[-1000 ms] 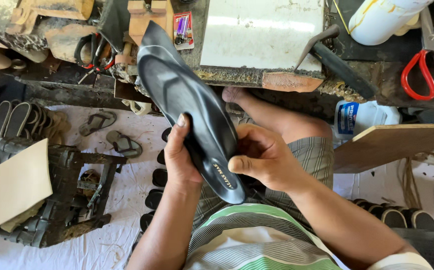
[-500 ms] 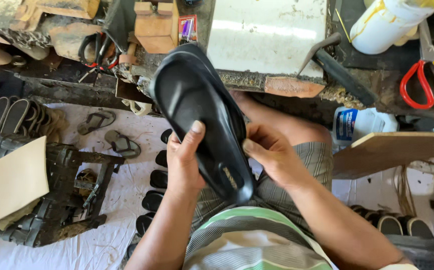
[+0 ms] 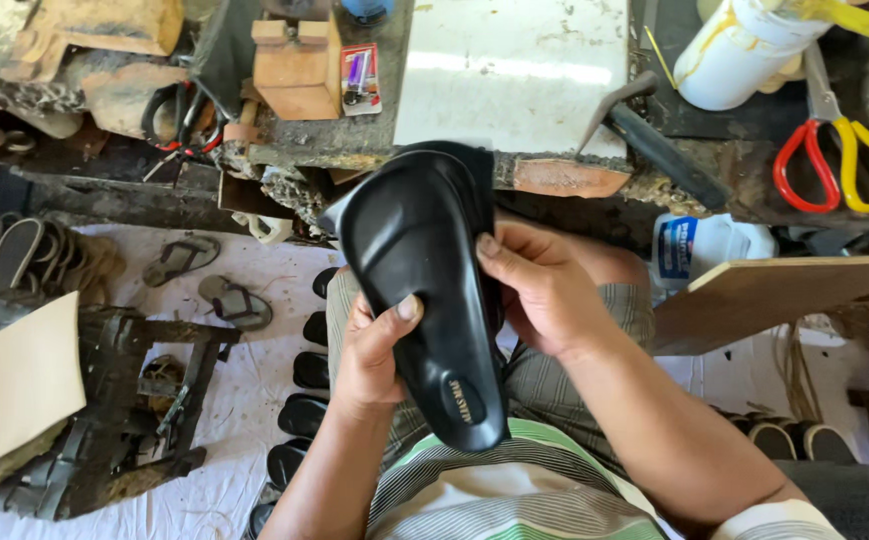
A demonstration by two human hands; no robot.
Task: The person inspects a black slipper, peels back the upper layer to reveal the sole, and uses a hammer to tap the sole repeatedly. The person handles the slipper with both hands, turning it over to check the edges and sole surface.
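A black moulded sandal sole [image 3: 419, 270] is held upright above my lap, footbed facing me, heel end down near my striped shirt. My left hand [image 3: 374, 350] grips its lower left edge with the thumb pressed on the footbed. My right hand [image 3: 539, 290] wraps around its right edge and back, fingers behind the sole. A second black layer shows behind the top of the sole, partly hidden.
A worn workbench [image 3: 354, 150] runs along the top with a white slab [image 3: 514, 70], a hammer [image 3: 644, 135], red and yellow scissors [image 3: 839, 150], a white glue jug [image 3: 734, 55] and a wooden block [image 3: 299, 60]. Black soles [image 3: 304, 410] and sandals [image 3: 234, 300] lie on the white floor cloth. A board [image 3: 774, 295] juts in at right.
The sole has been turned in my hands from edge-on and slanted to footbed-up and more upright, and my right hand has shifted from its lower edge up to its right side.
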